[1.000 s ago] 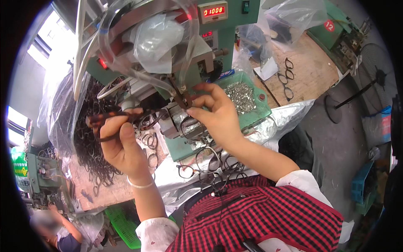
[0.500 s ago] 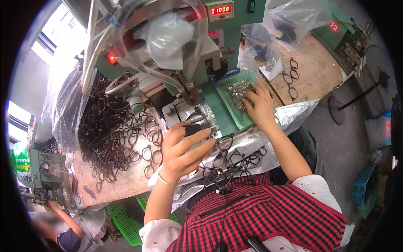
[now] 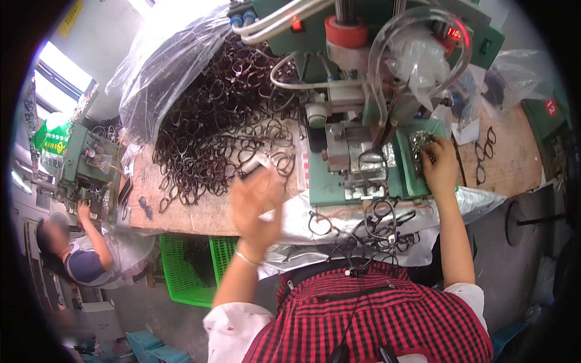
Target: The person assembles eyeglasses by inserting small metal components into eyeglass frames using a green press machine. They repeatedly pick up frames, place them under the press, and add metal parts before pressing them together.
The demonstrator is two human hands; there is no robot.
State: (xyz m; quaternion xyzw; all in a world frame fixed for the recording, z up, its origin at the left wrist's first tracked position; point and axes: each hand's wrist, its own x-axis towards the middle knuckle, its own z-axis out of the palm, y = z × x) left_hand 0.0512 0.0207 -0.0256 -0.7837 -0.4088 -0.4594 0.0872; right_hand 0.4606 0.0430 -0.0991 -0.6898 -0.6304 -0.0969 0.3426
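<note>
My left hand (image 3: 257,209), a black cover on one finger, is over the table's front part, beside loose dark eyeglass frames (image 3: 263,142). Motion smears its fingers, so any grip is unclear. Reaching into a green tray (image 3: 416,184), my right hand (image 3: 442,166) has its fingers bent down among small silvery metal parts (image 3: 419,142). Its fingertips are close together; what they pinch, if anything, is too small to make out. Between the hands, the green bench machine (image 3: 327,195) has a dark rounded piece (image 3: 372,158) at its metal fixture.
A big heap of dark eyeglass frames (image 3: 224,91) lies left, beside clear plastic sheeting (image 3: 172,66). More frames (image 3: 387,224) lie tangled before me on silver foil (image 3: 290,248). Green crates (image 3: 181,272) stand below the table. Another person (image 3: 91,254) works at far left.
The view has swung left. My left hand has moved away from the machine's fixture toward the loose frames. My right hand stays at the tray, its fingers now more drawn together.
</note>
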